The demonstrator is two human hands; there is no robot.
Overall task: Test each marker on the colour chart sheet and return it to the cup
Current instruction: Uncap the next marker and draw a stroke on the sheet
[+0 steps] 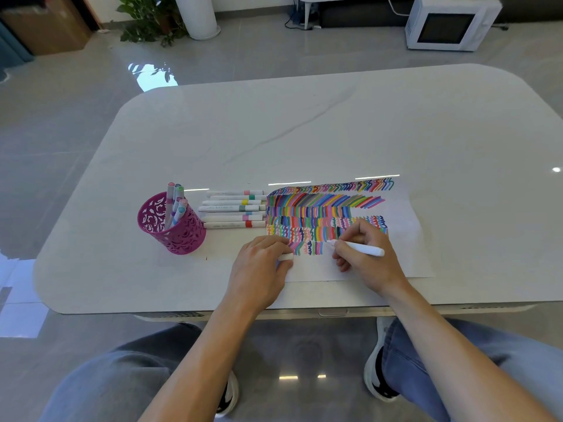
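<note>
1. A pink cup [170, 223] stands on the left of the white table [304, 123]. A few standing markers [176, 202] poke out of it, caps up. I think these ones are done.
2. Just beside the cup, a row of markers [233, 210] lies flat, side by side, next to the paper. They are close, so a hand can reach them. I think they wait for their turn.
3. The left hand [262, 263] rests on the near left corner of the paper [408, 226]. Its fingers curl round a small white cap [285, 257]. I think it belongs to the marker in use and is ready to go back on. The hand also seems to press the paper so it does not slide.
4. The paper is full of coloured lines and wiggles in rows. The bottom row is only part full.
5. The right hand [368, 254] pinches a white marker [361, 248], as you do for writing. Its tip touches the paper at the end of the bottom row, where the next mark goes.
</note>
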